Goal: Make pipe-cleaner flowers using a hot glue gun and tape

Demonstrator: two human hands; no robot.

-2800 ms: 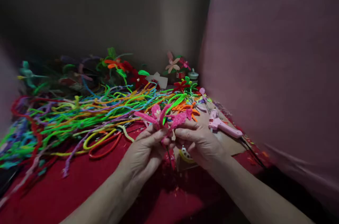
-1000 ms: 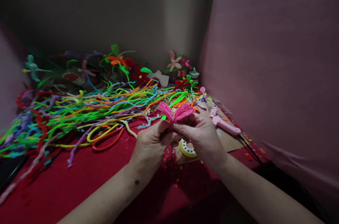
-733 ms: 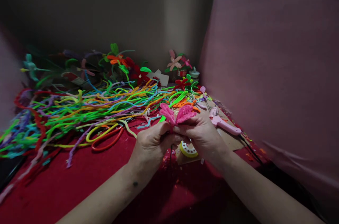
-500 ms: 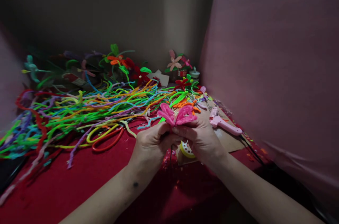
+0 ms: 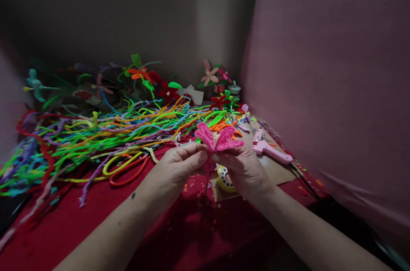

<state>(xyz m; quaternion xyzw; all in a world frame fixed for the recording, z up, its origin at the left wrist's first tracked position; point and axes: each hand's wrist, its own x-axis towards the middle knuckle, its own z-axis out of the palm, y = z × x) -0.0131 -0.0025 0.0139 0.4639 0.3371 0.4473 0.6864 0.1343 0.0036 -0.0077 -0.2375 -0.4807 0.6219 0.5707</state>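
Spreading across the lower frame, a red tabletop (image 5: 73,232) lies below a dim grey wall (image 5: 128,15), pink cloth (image 5: 329,70) at right. The left hand (image 5: 179,166) and right hand (image 5: 246,170) slant inward, both pinching a pink flower (image 5: 228,139) just below center.

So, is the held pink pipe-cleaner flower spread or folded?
Spread: the pink pipe-cleaner flower's visible petals splay apart, with pale stamens showing between them.

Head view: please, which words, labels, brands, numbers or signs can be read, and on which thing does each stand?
No text can be read.
Red-and-white label, back left: any print is too blurred.
Small red label near the pale pink flower: marks too small.
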